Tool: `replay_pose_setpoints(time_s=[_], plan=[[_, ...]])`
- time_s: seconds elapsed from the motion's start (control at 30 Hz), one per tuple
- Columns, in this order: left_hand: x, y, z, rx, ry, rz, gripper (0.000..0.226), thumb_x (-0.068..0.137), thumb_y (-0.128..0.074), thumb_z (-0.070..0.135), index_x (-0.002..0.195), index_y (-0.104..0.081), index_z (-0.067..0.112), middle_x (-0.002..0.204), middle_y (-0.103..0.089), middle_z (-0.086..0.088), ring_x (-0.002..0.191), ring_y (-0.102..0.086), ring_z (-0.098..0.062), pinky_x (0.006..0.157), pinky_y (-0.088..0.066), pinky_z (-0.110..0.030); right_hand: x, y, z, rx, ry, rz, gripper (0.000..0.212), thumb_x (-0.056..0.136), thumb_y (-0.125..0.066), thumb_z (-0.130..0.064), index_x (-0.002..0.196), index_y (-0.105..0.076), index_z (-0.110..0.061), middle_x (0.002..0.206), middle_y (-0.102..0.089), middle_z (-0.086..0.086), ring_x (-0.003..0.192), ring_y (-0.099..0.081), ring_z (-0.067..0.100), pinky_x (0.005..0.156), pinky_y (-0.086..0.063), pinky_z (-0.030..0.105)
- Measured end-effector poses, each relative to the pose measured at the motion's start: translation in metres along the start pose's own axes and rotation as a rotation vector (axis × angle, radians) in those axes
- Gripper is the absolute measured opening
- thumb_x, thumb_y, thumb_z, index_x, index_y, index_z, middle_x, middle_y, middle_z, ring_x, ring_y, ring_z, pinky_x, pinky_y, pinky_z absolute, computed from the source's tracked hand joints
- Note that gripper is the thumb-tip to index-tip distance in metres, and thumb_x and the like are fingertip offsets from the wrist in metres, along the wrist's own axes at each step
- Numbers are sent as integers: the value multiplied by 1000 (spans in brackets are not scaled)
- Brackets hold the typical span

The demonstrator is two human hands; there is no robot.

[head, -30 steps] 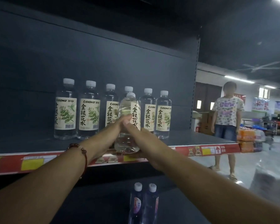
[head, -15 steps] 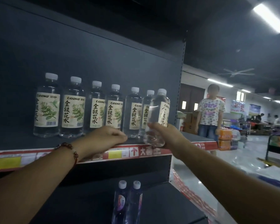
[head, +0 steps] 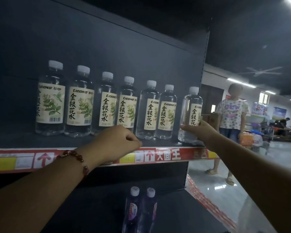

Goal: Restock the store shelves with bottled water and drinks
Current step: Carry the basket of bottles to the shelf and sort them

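- The right hand (head: 202,132) grips a clear water bottle (head: 191,115) low on its body, thumb on the left side and fingers curled round the right, at the right end of the dark shelf (head: 158,143).
- That bottle stands upright with its base at the shelf board, near the front edge; whether it fully rests there I cannot tell.
- It sits apart from the row, with a gap between it and the nearest bottle.
- The row of 6 bottles (head: 107,105) stands upright along the back of the shelf, each with a white cap and a cream label bearing a green sprig and black characters.
- The left hand (head: 115,143) hovers in front of the shelf's edge, below the 4th bottle, fingers loosely curled inward and holding nothing.
- A red bead bracelet (head: 77,158) circles the left wrist.
- A red price strip (head: 166,155) with white arrows and yellow tags runs along the shelf front.
- On the shelf below, 2 purple bottles (head: 140,209) with white caps stand side by side, touching.
- Beyond the shelf's end, a person in a patterned T-shirt (head: 232,115) stands on the shiny floor, near a stack of orange drink packs (head: 249,140).
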State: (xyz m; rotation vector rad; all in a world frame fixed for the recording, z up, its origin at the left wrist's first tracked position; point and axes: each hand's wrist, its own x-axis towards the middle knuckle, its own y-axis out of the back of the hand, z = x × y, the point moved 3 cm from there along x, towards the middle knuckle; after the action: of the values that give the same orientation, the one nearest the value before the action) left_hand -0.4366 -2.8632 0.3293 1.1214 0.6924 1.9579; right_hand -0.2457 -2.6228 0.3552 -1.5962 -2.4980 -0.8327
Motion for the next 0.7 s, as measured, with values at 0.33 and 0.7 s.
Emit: replay_pose_setpoints(time_s=[0.33,0.7], plan=[[0,-4,-3,12,-37,42,20,90,-62,49,91,-76,35,92,-71,23,84,-64,4,76,-51,-24,36,-3,9,-236,-34,-72,32,69,-82,-17,93,-66,-5,108,-69,17,106,-63,35,102,-48,53],[-3,-6,2,136,-55,109,18,91,-60,46,90,-75,37,84,-68,24,77,-61,4,65,-47,-22,61,-21,30,-463,-4,65,80,71,-81,-53,127,-50,-5,102,-66,6,87,-67,19,61,-54,26]])
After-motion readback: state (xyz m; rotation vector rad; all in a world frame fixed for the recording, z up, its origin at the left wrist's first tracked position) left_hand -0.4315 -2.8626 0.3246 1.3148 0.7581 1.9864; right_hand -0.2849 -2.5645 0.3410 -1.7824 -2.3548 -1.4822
